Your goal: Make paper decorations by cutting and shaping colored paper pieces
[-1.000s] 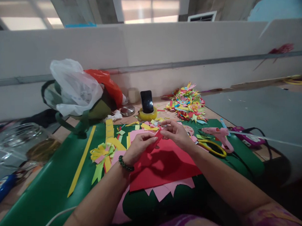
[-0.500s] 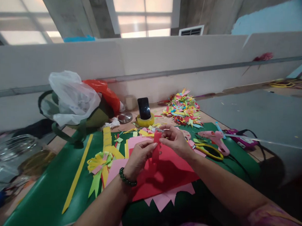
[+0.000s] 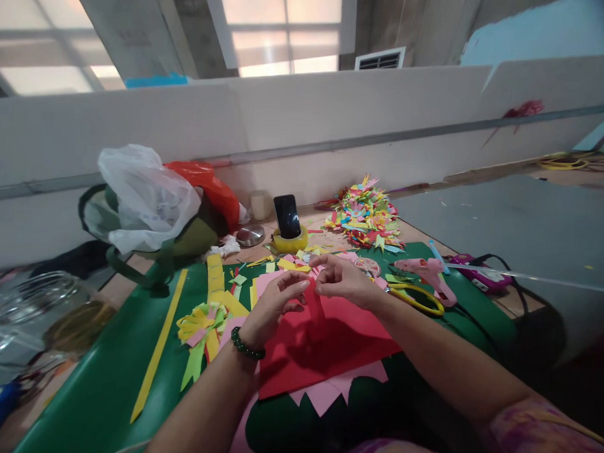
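Note:
Both my hands meet above a red paper sheet point(image 3: 332, 345) lying on a green mat point(image 3: 103, 389). My left hand point(image 3: 275, 304), with a dark bead bracelet at the wrist, and my right hand point(image 3: 342, 281) pinch a small red paper strip point(image 3: 312, 299) between their fingertips, just over the sheet's far edge. A pink sheet with a zigzag-cut edge point(image 3: 329, 395) pokes out from under the red one. A yellow, green and pink paper bundle point(image 3: 199, 328) lies to the left of my left hand.
Yellow-handled scissors point(image 3: 418, 300) and a pink glue gun point(image 3: 427, 274) lie right of my hands. A phone point(image 3: 286, 217) stands in a yellow tape roll, with a heap of coloured paper pieces point(image 3: 366, 213) beside it. Plastic bags point(image 3: 145, 193) and a glass jar point(image 3: 30, 312) sit at left.
The red strip stood upright between my fingers half a second ago; now both hands have lowered it toward the red sheet and drawn closer together.

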Motion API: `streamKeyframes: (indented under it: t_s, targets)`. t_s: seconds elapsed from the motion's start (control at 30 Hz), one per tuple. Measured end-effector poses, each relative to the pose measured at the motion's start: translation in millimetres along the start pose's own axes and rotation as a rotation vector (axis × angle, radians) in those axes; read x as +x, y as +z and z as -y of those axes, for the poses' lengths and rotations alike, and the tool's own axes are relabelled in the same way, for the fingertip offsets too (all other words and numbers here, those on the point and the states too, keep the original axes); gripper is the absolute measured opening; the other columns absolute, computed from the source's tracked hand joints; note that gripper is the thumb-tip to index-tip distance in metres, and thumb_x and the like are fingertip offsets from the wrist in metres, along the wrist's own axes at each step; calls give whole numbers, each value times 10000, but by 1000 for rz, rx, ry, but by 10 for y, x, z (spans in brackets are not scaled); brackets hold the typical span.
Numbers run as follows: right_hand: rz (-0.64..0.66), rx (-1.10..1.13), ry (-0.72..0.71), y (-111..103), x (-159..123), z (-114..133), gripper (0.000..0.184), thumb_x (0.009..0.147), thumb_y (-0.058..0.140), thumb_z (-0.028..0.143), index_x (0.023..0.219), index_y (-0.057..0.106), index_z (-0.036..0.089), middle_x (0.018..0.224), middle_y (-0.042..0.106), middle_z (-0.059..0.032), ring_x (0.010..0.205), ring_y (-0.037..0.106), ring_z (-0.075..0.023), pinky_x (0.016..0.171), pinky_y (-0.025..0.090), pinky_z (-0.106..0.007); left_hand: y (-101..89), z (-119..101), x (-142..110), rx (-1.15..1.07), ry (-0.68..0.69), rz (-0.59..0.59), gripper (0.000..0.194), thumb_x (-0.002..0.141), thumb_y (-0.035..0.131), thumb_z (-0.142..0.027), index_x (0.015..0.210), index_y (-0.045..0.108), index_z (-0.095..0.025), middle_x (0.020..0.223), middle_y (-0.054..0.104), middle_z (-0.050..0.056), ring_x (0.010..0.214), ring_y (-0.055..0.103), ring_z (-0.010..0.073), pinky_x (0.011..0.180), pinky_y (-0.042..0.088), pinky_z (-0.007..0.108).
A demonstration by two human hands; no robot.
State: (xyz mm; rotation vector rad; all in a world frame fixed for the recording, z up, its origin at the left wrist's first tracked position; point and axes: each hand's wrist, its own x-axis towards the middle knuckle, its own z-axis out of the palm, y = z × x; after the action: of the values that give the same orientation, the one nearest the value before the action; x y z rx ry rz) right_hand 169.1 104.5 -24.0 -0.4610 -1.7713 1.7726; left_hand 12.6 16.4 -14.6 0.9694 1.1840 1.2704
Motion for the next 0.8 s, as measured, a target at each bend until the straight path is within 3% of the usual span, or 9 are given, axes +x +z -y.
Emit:
streamKeyframes:
  t_s: [0.17,0.27,0.4,0.53,0.7,0.8]
  targets:
    - [64,-34,57,65,-12,-12,387,624,709,220,967,533,186,550,522,104,497,440,-70,504,316,-206,-26,-66,-3,101,1,130,290,574,820,-325,680,612,-152,657,573,-16,551,502,74,505,415,179]
    - [61,-52,62,108,-26,-22,419,653,707,255,1035,551,182,631,555,76,574,496,-89,528,352,-215,-46,-61,24,32,41,13,296,547,826,-303,671,598,-160,668,584,-20,569,532,84,496,433,177]
    - [136,-170,137,18,-47,16,548,639,711,228,1145,508,175,562,527,100,528,518,-109,505,362,-224,-107,-61,70,-115,110,-164,316,503,842,-267,710,625,-169,664,594,-31,592,559,90,510,451,175]
    - [-12,-308,-10,-171,-60,202,492,695,683,279,1139,510,158,572,549,80,518,520,-112,507,374,-234,-171,-72,85,-96,66,-164,385,498,849,-238,851,713,-170,779,659,6,638,581,91,558,469,180]
    - [-357,-794,-256,-413,-362,532,298,817,595,276,1096,578,172,785,670,-33,709,630,-173,642,472,-293,-171,-62,61,133,84,-125,242,551,823,-283,736,714,-170,737,658,10,634,572,106,520,449,170]
    - [-415,-1128,-119,-576,-774,562,191,854,550,261,1021,624,204,791,677,-44,686,626,-181,615,462,-290,-181,-78,77,188,156,-173,229,544,829,-270,667,667,-167,625,609,-20,559,531,82,461,408,136]
